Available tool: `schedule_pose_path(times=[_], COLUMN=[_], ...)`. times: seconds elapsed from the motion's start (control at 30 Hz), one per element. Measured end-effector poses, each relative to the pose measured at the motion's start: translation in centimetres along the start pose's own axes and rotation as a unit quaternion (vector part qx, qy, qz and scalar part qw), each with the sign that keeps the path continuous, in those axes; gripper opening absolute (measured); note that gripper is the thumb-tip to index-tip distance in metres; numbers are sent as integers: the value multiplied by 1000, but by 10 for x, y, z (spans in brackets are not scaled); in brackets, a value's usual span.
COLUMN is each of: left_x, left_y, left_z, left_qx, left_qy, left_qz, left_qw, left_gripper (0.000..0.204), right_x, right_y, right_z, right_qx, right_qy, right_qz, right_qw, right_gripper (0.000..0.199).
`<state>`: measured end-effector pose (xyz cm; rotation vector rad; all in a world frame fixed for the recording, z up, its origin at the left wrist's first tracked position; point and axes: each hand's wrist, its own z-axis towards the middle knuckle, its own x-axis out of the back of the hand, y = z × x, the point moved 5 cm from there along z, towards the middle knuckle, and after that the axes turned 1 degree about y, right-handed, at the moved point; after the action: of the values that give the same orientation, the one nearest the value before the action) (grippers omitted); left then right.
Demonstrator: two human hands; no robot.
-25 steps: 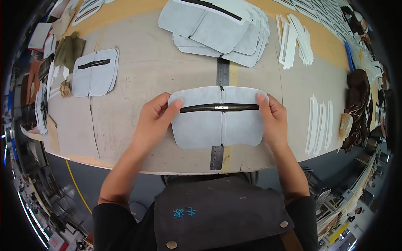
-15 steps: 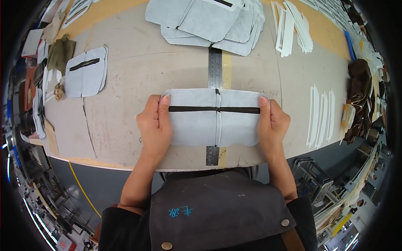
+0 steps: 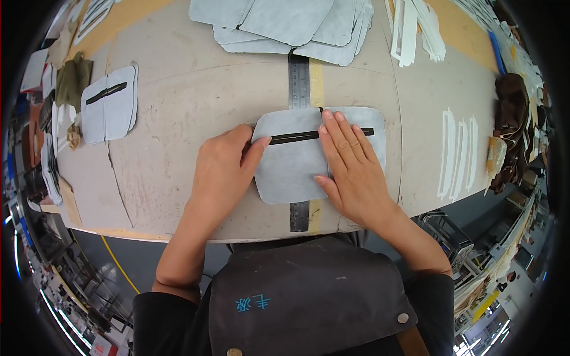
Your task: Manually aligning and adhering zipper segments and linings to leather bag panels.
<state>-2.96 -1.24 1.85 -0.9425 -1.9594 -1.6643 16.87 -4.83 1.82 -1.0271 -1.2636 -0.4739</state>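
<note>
A pale grey rounded panel (image 3: 291, 172) lies on the work table in front of me, with a dark slit-like strip across its upper part and a seam down its middle. My left hand (image 3: 228, 163) pinches its left edge, thumb on top near the strip's end, other fingertips partly hidden. My right hand (image 3: 354, 163) rests flat on the panel's right half, fingers outstretched together, covering part of the strip. A steel ruler (image 3: 300, 216) runs beneath the panel and shows above and below it, beside a yellowish tape strip (image 3: 317, 83).
Similar grey panels are piled (image 3: 291, 24) at the far side, and a smaller stack (image 3: 119, 113) lies left. White strips (image 3: 457, 154) lie on the right, with white frames (image 3: 415, 29) beyond. Brown material (image 3: 513, 124) sits at the right edge, olive cloth (image 3: 74, 80) far left.
My right hand has left the panel's right edge and now lies flat on its face. The panel has shifted slightly right and lies flatter; my left hand still holds its left edge.
</note>
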Motion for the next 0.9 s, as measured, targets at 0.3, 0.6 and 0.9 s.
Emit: schedule_pose_path(times=[0.3, 0.6, 0.9], left_x=[11, 15, 16], left_y=[-9, -12, -13], left_z=[2, 2, 1], left_qx=[-38, -75, -70], left_qy=[-5, 16, 4], left_qz=[55, 47, 69], left_qw=[998, 996, 995], left_gripper=[33, 33, 33], right_x=[-14, -12, -11], right_y=[-23, -17, -14], right_z=[-4, -4, -4], right_qx=[-28, -21, -8], right_qy=[-21, -38, -34], right_qz=[10, -17, -34], right_qw=[999, 999, 999], right_gripper=[73, 69, 68])
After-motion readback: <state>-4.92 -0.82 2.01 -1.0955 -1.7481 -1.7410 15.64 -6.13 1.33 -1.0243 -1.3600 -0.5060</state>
